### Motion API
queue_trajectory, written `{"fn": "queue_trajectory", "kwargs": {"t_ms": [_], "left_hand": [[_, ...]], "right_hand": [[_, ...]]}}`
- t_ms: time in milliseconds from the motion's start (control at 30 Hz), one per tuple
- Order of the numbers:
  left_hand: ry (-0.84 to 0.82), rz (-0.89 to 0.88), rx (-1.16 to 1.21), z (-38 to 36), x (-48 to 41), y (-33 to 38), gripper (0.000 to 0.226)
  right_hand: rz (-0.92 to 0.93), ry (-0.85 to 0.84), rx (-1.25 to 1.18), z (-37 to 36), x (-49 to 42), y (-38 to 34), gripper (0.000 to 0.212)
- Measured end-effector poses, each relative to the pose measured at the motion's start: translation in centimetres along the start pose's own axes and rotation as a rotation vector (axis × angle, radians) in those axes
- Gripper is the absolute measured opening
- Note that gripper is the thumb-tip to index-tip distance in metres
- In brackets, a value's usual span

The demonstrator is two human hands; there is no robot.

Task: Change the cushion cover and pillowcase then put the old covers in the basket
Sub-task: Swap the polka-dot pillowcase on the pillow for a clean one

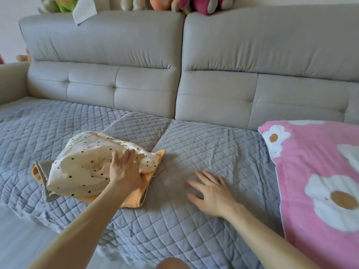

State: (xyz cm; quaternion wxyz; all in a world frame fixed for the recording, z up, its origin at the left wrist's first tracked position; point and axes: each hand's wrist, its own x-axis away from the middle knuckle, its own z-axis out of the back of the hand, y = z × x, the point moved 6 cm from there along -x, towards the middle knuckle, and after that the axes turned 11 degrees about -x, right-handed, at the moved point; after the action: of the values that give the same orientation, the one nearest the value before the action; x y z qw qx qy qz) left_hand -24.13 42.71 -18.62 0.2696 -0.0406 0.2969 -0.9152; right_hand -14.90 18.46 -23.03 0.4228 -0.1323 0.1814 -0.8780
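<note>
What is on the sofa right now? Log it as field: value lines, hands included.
left hand: rests on the dotted cream cover, fingers fairly straight
right hand: flat, fingers spread, on the grey quilted throw
orange cover: under the dotted cream cover, edges showing
pink flowered fabric: at the right, apart from both hands
plush toys: along the top of the sofa back
basket: not in view

L hand (124, 171) presses dotted cover (81, 167) atop orange cover (136, 197); R hand (211, 193) flat on grey quilt (213, 148).
</note>
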Motion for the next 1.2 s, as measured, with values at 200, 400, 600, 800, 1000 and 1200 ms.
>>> {"fn": "queue_trajectory", "kwargs": {"t_ms": [200, 400, 600, 800, 1000, 1200], "left_hand": [[0.041, -0.318, 0.564, 12.6, 2.8, 11.4, 0.046], [-0.135, -0.634, 1.039, 22.5, 9.2, 27.3, 0.066], [-0.342, -0.376, 1.464, 24.8, 14.5, 35.1, 0.108], [-0.196, -0.263, 1.589, 25.2, 14.2, 36.0, 0.086], [0.093, -0.269, 1.626, 27.5, 12.3, 33.3, 0.031], [0.436, -0.237, 1.552, 30.3, 9.2, 29.5, 0.021]], "right_hand": [[-0.025, 0.298, -0.185, 11.1, 10.3, 5.9, 0.035], [-0.361, 0.64, -0.042, 20.0, 26.5, 17.4, 0.033], [-0.829, 0.633, -0.251, 18.5, 37.0, 27.6, 0.09], [-0.724, 0.875, -0.628, 16.0, 36.5, 27.7, 0.069], [-0.591, 1.036, -0.475, 18.9, 34.2, 25.9, 0.03], [-0.355, 1.248, -0.26, 21.5, 31.0, 23.6, 0.02]]}}
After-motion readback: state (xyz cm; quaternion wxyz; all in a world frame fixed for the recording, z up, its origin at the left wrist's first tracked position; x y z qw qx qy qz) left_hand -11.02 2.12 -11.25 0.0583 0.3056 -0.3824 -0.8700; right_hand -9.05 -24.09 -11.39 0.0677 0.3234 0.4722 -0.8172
